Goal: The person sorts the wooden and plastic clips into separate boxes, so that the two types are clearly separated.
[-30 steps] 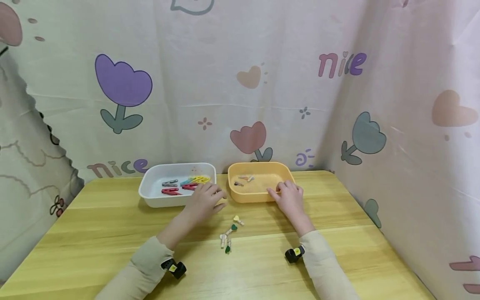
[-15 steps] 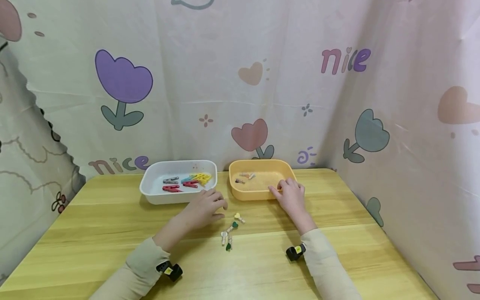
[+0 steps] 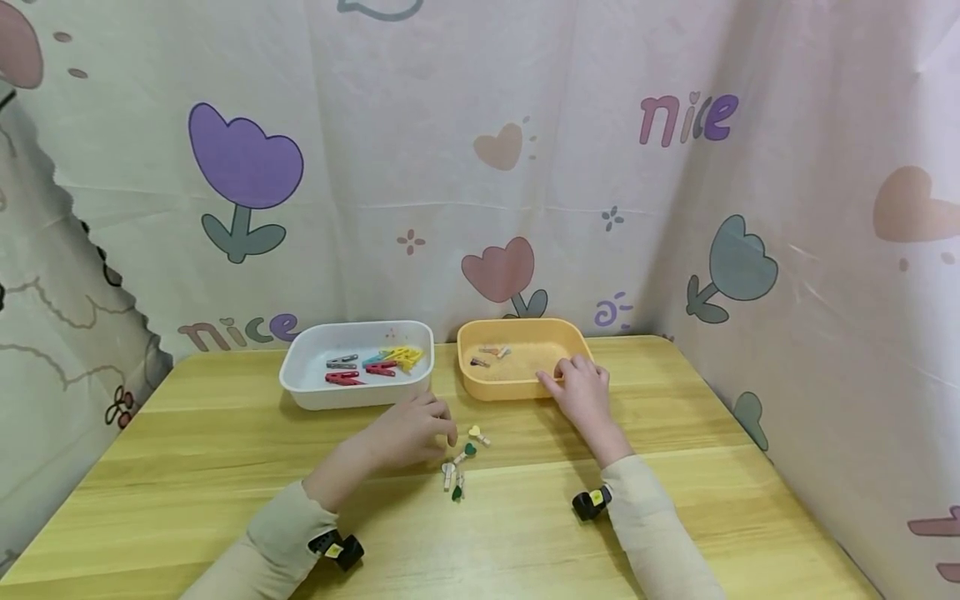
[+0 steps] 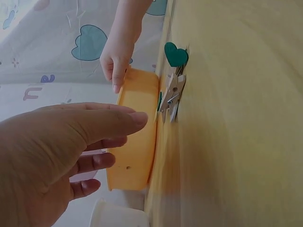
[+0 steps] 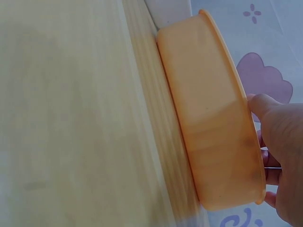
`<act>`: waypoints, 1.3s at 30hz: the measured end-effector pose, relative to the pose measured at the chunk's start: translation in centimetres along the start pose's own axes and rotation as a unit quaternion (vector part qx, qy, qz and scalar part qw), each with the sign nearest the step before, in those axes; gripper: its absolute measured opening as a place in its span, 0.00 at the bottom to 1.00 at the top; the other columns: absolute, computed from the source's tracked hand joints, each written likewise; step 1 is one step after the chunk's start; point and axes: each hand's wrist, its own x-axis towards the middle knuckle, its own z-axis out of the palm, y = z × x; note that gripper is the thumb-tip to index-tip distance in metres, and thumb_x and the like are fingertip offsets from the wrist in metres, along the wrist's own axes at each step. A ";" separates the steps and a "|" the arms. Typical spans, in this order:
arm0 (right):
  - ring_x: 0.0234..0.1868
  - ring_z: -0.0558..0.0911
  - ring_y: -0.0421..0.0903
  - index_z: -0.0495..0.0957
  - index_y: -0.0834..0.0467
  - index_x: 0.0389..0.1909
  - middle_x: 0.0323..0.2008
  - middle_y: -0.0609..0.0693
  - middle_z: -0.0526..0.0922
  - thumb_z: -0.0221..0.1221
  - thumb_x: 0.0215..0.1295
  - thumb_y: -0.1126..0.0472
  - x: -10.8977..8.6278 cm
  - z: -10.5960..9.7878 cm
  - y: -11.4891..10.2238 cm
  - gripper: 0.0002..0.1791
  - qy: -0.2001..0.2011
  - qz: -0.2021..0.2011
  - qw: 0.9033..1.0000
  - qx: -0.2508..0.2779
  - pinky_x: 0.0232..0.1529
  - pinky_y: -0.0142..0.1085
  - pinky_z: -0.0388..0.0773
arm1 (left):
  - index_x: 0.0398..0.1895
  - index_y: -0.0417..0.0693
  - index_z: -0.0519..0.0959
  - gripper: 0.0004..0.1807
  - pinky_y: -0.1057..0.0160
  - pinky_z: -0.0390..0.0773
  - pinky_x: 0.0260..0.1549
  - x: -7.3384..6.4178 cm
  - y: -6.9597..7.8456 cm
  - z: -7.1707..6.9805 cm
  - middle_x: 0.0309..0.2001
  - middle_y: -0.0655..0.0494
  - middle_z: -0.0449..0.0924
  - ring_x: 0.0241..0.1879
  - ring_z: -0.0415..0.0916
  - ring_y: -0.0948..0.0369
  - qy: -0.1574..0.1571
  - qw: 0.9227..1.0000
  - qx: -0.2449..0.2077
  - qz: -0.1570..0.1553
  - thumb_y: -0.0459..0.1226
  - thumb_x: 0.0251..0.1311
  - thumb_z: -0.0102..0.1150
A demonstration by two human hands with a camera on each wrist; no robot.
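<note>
My left hand [image 3: 408, 429] hovers low over the wooden table, fingers loosely bent, beside several small wooden clothespins with heart tops. One has a yellow heart [image 3: 474, 432], one a white heart [image 3: 447, 471], and two have green hearts. In the left wrist view, thumb and fingers are apart with nothing between them; a green heart [image 4: 176, 55] and wooden clothespins [image 4: 173, 94] lie beyond the thumb. My right hand [image 3: 583, 392] holds the near right rim of the orange bin [image 5: 213, 113], thumb on the rim and fingers bent over it.
A white bin [image 3: 330, 400] stands left of the orange one, holding red, grey, blue and yellow plastic clothespins. Small clothespins [image 3: 491, 357] lie inside the orange bin. A printed curtain [image 3: 360, 208] hangs behind the table.
My left hand has moved down from the white bin's front right corner toward the heart clothespins. The right hand stays at the orange bin's rim.
</note>
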 end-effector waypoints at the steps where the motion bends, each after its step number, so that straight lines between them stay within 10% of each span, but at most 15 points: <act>1: 0.39 0.74 0.53 0.75 0.55 0.28 0.32 0.51 0.73 0.57 0.65 0.39 0.0 0.0 0.0 0.22 0.001 -0.001 1.000 0.000 0.58 0.55 0.62 | 0.34 0.63 0.83 0.07 0.58 0.70 0.48 0.0 0.0 0.0 0.38 0.65 0.78 0.42 0.68 0.64 -0.004 1.000 0.000 0.001 0.42 0.52 0.70; 11: 0.37 0.73 0.52 0.75 0.55 0.27 0.31 0.51 0.73 0.58 0.65 0.40 0.1 0.1 -0.1 0.22 0.009 -0.006 1.000 0.000 0.57 0.55 0.63 | 0.35 0.67 0.83 0.08 0.45 0.64 0.62 -0.1 0.5 -0.1 0.41 0.67 0.77 0.46 0.67 0.64 -0.052 0.998 -0.030 -0.019 0.44 0.51 0.71; 19: 0.38 0.73 0.52 0.75 0.55 0.28 0.31 0.51 0.73 0.57 0.65 0.39 0.1 0.0 0.0 0.22 0.007 -0.004 1.000 -0.002 0.57 0.55 0.63 | 0.33 0.67 0.83 0.07 0.60 0.68 0.45 -0.1 0.8 0.0 0.39 0.68 0.77 0.43 0.68 0.65 -0.063 0.998 -0.019 -0.012 0.46 0.51 0.70; 39: 0.39 0.73 0.52 0.75 0.55 0.28 0.32 0.51 0.73 0.57 0.65 0.39 0.1 0.1 0.1 0.22 0.002 -0.001 1.000 -0.001 0.58 0.55 0.62 | 0.34 0.70 0.83 0.08 0.61 0.68 0.46 0.1 0.9 0.5 0.40 0.69 0.77 0.44 0.68 0.66 -0.076 0.996 -0.038 -0.020 0.43 0.53 0.70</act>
